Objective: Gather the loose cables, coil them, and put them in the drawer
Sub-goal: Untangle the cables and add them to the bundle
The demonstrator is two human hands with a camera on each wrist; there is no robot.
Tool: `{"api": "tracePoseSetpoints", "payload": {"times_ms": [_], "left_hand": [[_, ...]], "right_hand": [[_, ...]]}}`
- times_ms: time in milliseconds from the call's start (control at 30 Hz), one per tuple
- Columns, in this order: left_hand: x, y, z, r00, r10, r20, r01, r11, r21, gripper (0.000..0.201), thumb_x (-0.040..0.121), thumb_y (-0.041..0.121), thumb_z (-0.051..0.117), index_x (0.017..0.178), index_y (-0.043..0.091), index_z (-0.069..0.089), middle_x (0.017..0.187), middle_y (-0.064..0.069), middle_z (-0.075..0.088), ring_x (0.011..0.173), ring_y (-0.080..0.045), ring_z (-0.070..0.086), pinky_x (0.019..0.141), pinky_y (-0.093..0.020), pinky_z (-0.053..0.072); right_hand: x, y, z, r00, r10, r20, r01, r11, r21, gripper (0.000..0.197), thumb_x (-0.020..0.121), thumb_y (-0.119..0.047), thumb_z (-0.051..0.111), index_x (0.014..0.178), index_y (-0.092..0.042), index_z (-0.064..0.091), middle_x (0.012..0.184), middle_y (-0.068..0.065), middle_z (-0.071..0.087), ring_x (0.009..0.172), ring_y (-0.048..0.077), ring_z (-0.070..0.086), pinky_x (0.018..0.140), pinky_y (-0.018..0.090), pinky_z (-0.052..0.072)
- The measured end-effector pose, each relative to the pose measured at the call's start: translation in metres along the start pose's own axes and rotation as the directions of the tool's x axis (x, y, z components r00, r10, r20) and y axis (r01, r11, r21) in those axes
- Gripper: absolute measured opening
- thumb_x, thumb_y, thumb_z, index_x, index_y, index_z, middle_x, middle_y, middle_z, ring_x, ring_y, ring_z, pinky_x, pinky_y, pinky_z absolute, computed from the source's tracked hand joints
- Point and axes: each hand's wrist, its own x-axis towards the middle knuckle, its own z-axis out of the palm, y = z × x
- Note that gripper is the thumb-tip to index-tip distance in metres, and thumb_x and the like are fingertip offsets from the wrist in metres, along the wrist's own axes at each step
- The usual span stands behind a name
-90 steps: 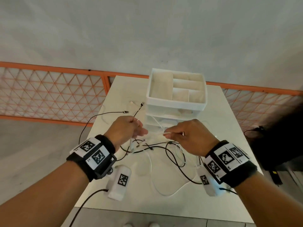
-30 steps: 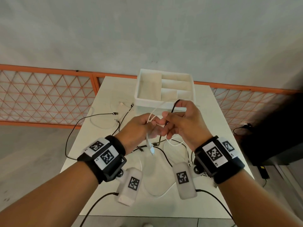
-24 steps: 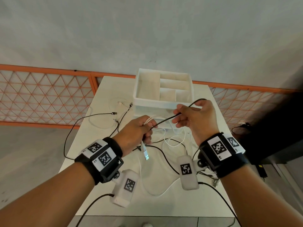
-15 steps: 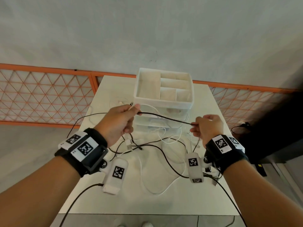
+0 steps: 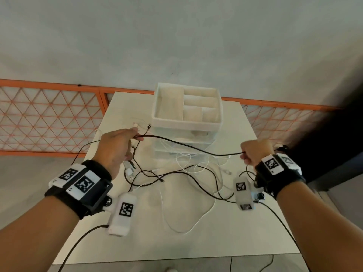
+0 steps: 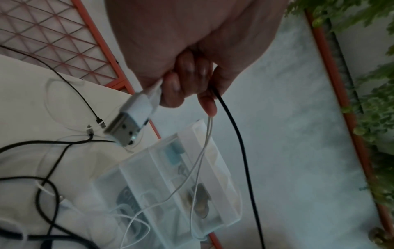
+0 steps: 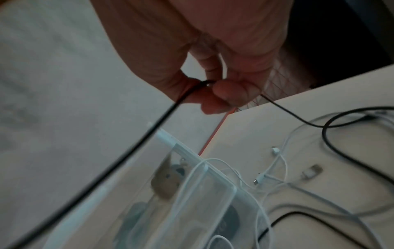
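A black cable (image 5: 188, 146) hangs stretched between my two hands above the white table (image 5: 137, 242). My left hand (image 5: 117, 146) grips one part of it (image 6: 232, 128) together with a white cable whose USB plug (image 6: 132, 121) dangles below the fist. My right hand (image 5: 255, 152) pinches the black cable (image 7: 149, 133) between thumb and forefinger. More black and white cables (image 5: 176, 173) lie tangled on the table. The clear drawer unit (image 5: 186, 138) stands behind them, with a drawer (image 7: 192, 210) pulled out and white cable draped over it.
A white compartment tray (image 5: 186, 107) sits on top of the drawer unit. An orange mesh fence (image 5: 49, 116) runs behind the table. A dark object (image 5: 334, 134) stands off the table's right side. Green plants (image 6: 373, 101) show in the left wrist view.
My hands, close together a second ago, have drawn apart to left and right. The black cable now spans the gap between them, and the right hand has dropped lower.
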Motion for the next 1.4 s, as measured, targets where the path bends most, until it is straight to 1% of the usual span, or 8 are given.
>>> {"api": "tracePoseSetpoints", "payload": {"times_ms": [267,533,700,833,933,1033,1233,1400], "left_hand": [[0.003,-0.010,0.005,0.998,-0.033,0.061,0.026,0.993,0.119,0.029,0.098,0.027,0.059,0.089,0.004,0.073,0.058,0.002,0.030,0.047,-0.012,0.025,0.046,-0.025,0.024],[-0.010,-0.009,0.008,0.959,-0.096,0.268,0.053,0.985,0.162,0.031,0.101,0.022,0.052,0.097,-0.003,0.071,0.068,-0.002,0.039,0.048,-0.011,0.029,0.046,-0.022,0.027],[-0.018,-0.015,0.010,0.952,-0.100,0.289,0.049,0.983,0.177,0.030,0.101,0.017,0.050,0.098,-0.001,0.074,0.063,0.002,0.039,0.049,-0.011,0.028,0.047,-0.023,0.025],[-0.022,-0.026,0.014,0.958,-0.077,0.276,0.008,0.970,0.244,0.021,0.098,0.007,0.053,0.099,0.004,0.074,0.061,0.001,0.043,0.054,-0.012,0.032,0.052,-0.025,0.027],[-0.030,-0.022,0.024,0.935,0.021,0.355,-0.131,0.949,0.286,0.020,0.096,0.009,0.058,0.097,0.016,0.077,0.068,-0.002,0.055,0.059,-0.019,0.037,0.057,-0.031,0.034],[-0.042,-0.006,0.036,0.882,0.181,0.435,-0.311,0.918,0.247,0.021,0.095,0.009,0.060,0.097,0.019,0.078,0.076,-0.001,0.065,0.060,-0.016,0.041,0.061,-0.030,0.039],[-0.045,0.015,0.011,0.847,0.211,0.487,-0.374,0.888,0.266,0.018,0.096,0.017,0.060,0.104,0.019,0.076,0.075,0.005,0.070,0.062,-0.017,0.043,0.060,-0.026,0.041],[-0.034,-0.017,-0.004,0.834,-0.211,0.509,-0.246,0.684,0.687,0.025,0.099,0.024,0.054,0.087,0.018,0.075,0.071,0.008,0.068,0.048,-0.001,0.045,0.052,-0.013,0.037]], "right_hand": [[-0.030,-0.040,-0.017,0.863,-0.477,-0.166,0.505,0.830,0.237,0.028,0.091,0.000,0.051,0.093,-0.018,0.072,0.092,-0.001,0.070,0.049,0.014,0.061,0.048,0.024,0.042],[0.030,-0.024,-0.022,0.897,-0.410,-0.163,0.432,0.892,0.130,0.046,0.096,0.003,0.037,0.119,-0.026,0.065,0.120,0.000,0.062,0.080,0.023,0.074,0.058,0.030,0.050],[0.040,0.043,0.007,0.976,-0.216,0.032,0.212,0.904,-0.372,0.038,0.100,-0.013,0.050,0.136,-0.020,0.059,0.142,0.009,0.058,0.117,0.025,0.057,0.099,0.034,0.041],[-0.002,0.036,0.023,0.933,-0.337,0.128,0.354,0.923,-0.149,0.042,0.089,-0.007,0.063,0.129,-0.022,0.065,0.088,0.004,0.071,0.074,0.018,0.065,0.068,0.026,0.051],[-0.057,0.012,0.047,0.736,-0.409,0.540,0.439,0.895,0.078,0.058,0.086,-0.009,0.076,0.132,-0.038,0.056,0.055,-0.003,0.052,0.048,0.013,0.042,0.050,0.021,0.041],[-0.083,0.013,0.085,0.656,-0.332,0.678,0.560,0.817,-0.141,0.017,0.086,-0.034,0.076,0.100,-0.033,0.066,0.053,-0.005,0.058,0.041,0.009,0.048,0.052,0.023,0.047],[-0.025,0.018,0.059,0.918,-0.248,0.308,0.361,0.845,-0.395,0.017,0.092,-0.035,0.068,0.083,-0.020,0.069,0.071,0.001,0.073,0.048,0.011,0.062,0.049,0.021,0.049],[-0.004,-0.008,0.019,0.834,-0.550,-0.048,0.530,0.821,-0.213,0.019,0.081,-0.021,0.078,0.071,-0.031,0.066,0.081,-0.009,0.075,0.075,0.020,0.073,0.071,0.039,0.060]]}}
